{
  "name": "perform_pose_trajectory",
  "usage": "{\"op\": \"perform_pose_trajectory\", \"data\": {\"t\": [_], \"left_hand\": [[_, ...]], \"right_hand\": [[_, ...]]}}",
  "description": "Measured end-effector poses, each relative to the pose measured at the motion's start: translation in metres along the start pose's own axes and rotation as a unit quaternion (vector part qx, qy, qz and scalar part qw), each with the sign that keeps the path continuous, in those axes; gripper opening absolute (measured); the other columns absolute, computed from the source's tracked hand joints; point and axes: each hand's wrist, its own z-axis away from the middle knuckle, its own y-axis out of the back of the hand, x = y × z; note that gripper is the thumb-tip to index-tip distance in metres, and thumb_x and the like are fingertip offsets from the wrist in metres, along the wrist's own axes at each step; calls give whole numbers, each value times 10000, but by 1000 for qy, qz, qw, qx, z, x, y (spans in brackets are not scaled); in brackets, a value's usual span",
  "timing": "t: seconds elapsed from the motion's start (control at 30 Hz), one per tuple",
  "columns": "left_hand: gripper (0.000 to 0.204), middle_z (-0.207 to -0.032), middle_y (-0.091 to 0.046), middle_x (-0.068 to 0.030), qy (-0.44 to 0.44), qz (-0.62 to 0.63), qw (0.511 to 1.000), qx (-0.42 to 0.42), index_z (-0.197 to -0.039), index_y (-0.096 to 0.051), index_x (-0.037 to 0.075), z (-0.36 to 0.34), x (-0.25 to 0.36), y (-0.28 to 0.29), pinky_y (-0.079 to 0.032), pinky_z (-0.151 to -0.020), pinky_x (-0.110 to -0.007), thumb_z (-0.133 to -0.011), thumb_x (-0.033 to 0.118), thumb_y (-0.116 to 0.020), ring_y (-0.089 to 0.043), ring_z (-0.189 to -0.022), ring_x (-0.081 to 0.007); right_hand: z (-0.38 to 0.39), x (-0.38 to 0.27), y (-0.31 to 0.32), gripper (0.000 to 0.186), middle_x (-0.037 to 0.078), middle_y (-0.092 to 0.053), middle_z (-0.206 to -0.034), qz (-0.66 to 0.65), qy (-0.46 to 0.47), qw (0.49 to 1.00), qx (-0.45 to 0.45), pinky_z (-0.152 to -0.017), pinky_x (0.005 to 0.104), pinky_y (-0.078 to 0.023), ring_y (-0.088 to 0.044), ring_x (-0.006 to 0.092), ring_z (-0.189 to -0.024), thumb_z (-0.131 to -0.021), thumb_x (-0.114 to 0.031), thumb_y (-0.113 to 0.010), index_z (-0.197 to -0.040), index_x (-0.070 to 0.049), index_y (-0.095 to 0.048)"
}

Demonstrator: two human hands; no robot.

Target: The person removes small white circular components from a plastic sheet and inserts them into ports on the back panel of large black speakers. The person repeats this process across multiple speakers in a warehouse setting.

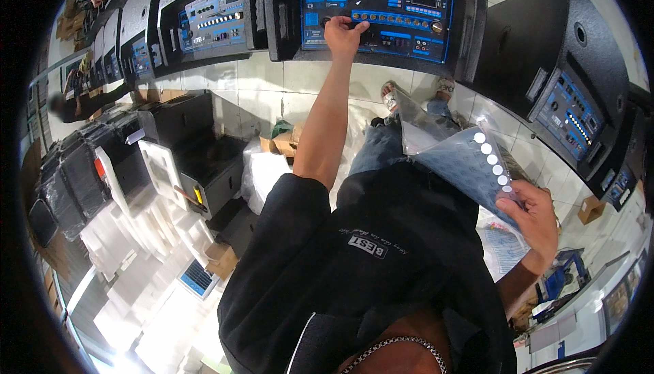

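Note:
My left hand (344, 37) reaches far forward to the blue-edged control panel (402, 37) of a black speaker cabinet (286, 6). Its fingers are bent together against the panel's left half, beside a row of small round knobs (388, 19). Whatever the fingertips grip is hidden. At the right, my right hand (535, 219) pinches a clear plastic sheet (449, 159) by its edge, thumb on top. White round stickers (492, 159) run in a line along that sheet. Below it hangs a printed paper (503, 244), partly covered by the sheet and the hand.
More speaker cabinets with similar panels stand in a row at the left (211, 20) and at the right (572, 108). White foam pieces (136, 231) and wrapped black boxes (75, 163) are stacked at the left. Another person's arm (85, 105) shows at the far left.

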Motion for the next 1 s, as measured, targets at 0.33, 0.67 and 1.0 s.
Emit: {"op": "perform_pose_trajectory", "data": {"t": [0.33, 0.67, 1.0], "left_hand": [[352, -943, -676, -59, 136, 213, 958, -133, -1125, -664, -18, -1, -1, 64, -501, -717, -265, -891, 230, -755, -623, -797, -129], [408, -985, -705, -74, -10, 380, 896, -230, -1134, -642, -13, 110, 149, 273, -529, -772, -278, -850, 228, -809, -653, -878, -139], [471, -971, -715, -96, 44, 245, 966, 66, -1055, -652, 8, 120, 132, 390, -548, -794, -307, -714, 198, -916, -681, -898, -167]], "right_hand": [[-21, -55, -29, 241, 112, -686, -789, 108, 86, 990, -20, -684, 280, -487, -617, 118, -721, -841, -113, -764, -1025, 24, -686], [-83, -150, -112, 308, 190, -718, -887, 169, 254, 936, -173, -747, 327, -522, -690, 176, -793, -864, -150, -744, -1090, 47, -675], [-84, -228, -192, 253, 142, -715, -810, 229, 386, 853, -266, -677, 296, -514, -659, 136, -716, -876, -139, -733, -1044, 48, -702]]}}
